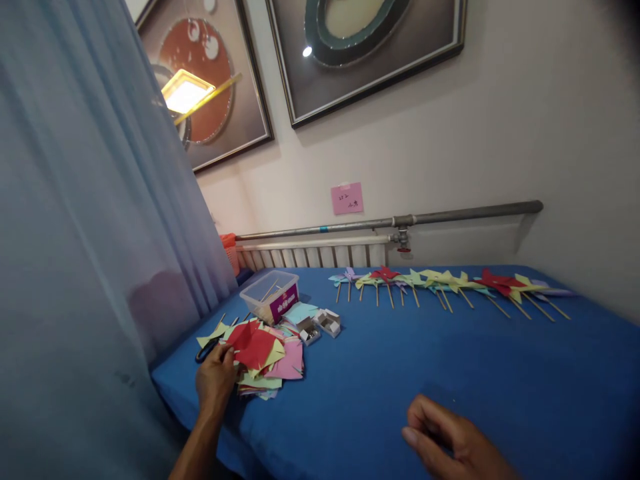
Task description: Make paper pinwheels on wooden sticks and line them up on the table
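At the left, my left hand (217, 377) pinches the near-left corner of a red paper sheet (253, 343) with slits cut at its corners. Beneath it spreads a pile of slit paper sheets in pink (287, 360), yellow and green. Scissors (206, 351) with dark handles lie just behind that hand, partly covered. My right hand (453, 437) hovers over the front of the bed, its fingers loosely curled and thumb apart, with nothing visible in it. Two small white boxes (329, 323) sit beside the pile; the nearer box (308, 331) contains small metal pieces.
Behind the pile is a clear plastic tub (270, 293) with thin sticks inside. Finished paper pinwheels (445, 280) on sticks line the back of the blue sheet (380, 373). A metal pipe (455, 215) runs along the wall; a blue curtain (85, 220) hangs at left.
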Demonstrator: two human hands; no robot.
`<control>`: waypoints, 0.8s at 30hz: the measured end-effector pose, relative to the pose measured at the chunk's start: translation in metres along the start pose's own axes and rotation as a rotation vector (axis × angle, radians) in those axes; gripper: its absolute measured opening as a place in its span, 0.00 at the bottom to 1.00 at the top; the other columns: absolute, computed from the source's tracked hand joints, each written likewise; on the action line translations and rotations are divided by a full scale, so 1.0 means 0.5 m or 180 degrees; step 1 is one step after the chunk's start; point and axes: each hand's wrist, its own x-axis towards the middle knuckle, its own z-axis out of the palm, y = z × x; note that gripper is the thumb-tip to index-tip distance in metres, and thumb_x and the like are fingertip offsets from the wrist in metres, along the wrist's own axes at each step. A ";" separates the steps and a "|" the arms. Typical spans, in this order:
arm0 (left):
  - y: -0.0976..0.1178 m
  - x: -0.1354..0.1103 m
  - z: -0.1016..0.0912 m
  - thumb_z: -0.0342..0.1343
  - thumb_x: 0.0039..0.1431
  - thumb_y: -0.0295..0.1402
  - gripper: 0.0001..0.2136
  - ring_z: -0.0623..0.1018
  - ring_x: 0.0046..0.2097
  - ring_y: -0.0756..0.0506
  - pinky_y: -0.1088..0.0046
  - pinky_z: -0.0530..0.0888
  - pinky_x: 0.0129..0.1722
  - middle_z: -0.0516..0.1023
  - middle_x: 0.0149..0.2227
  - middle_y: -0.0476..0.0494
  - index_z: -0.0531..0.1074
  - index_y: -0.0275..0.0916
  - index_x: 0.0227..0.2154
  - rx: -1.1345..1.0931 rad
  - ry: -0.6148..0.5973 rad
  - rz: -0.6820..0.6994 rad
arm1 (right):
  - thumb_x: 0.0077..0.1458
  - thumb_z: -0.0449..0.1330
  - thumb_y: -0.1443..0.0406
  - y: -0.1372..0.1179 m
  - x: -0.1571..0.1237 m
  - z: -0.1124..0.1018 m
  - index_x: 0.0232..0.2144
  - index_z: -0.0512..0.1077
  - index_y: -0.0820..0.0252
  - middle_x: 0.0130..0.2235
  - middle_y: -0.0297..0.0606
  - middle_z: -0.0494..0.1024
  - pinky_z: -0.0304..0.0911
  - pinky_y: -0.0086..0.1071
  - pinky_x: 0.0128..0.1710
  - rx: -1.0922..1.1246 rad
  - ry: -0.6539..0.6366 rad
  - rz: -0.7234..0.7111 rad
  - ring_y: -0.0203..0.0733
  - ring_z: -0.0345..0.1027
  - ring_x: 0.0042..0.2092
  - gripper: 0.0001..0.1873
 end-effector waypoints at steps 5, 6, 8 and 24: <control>-0.002 0.008 -0.011 0.51 0.58 0.41 0.15 0.80 0.46 0.37 0.63 0.73 0.46 0.83 0.41 0.37 0.80 0.40 0.34 -0.0027 0.0407 0.0362 | 0.56 0.59 0.48 -0.021 0.035 0.002 0.24 0.62 0.54 0.24 0.29 0.61 0.55 0.31 0.29 -0.0053 -0.0086 -0.0053 0.38 0.56 0.27 0.20; 0.001 0.010 -0.017 0.51 0.58 0.42 0.15 0.80 0.45 0.38 0.63 0.73 0.46 0.82 0.41 0.39 0.80 0.40 0.34 -0.0213 0.0428 0.0308 | 0.56 0.59 0.48 -0.023 0.044 0.001 0.24 0.62 0.54 0.24 0.28 0.61 0.55 0.31 0.29 -0.0021 -0.0113 -0.0049 0.37 0.56 0.27 0.20; 0.011 0.014 -0.030 0.53 0.56 0.44 0.14 0.80 0.41 0.39 0.65 0.73 0.43 0.82 0.38 0.42 0.79 0.40 0.34 -0.0631 0.0418 0.0040 | 0.56 0.59 0.48 -0.028 0.065 -0.001 0.25 0.62 0.53 0.23 0.27 0.61 0.55 0.31 0.28 0.0068 -0.0162 -0.0020 0.37 0.56 0.26 0.20; 0.442 -0.124 0.134 0.71 0.43 0.37 0.14 0.74 0.26 0.51 0.74 0.73 0.31 0.73 0.23 0.53 0.71 0.37 0.26 -0.4804 -0.2613 -0.0998 | 0.48 0.64 0.33 0.030 0.188 0.035 0.46 0.78 0.60 0.53 0.51 0.79 0.61 0.50 0.61 0.3387 -0.0469 0.0439 0.56 0.70 0.59 0.40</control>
